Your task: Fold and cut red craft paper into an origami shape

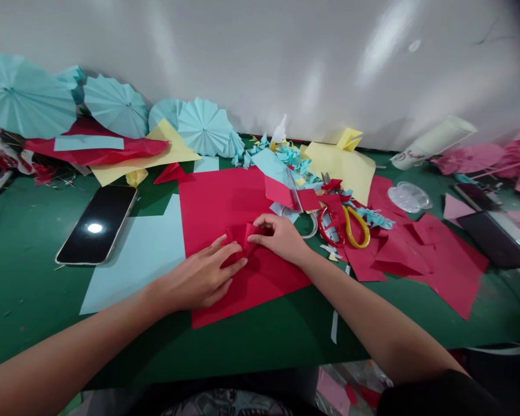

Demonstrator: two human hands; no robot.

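Observation:
A large red paper sheet [216,199] lies on the green table. Over its middle, my right hand [281,237] pinches a small folded red paper [250,234] between thumb and forefinger. My left hand [208,274] rests on the sheet with its fingers spread, the fingertips beside the folded piece. Light blue paper [143,248] is partly under the red sheet on the left. Right of my right hand are red-handled scissors [329,226] and yellow-handled scissors [357,231], their blades partly covered by scraps.
A phone [97,225] lies at the left. Pleated blue paper discs [203,127] stand along the wall. Blue scraps, a glue bottle [279,130] and yellow paper [342,167] are behind the sheet. Crumpled red paper [442,260] and a clear lid [409,197] lie at the right.

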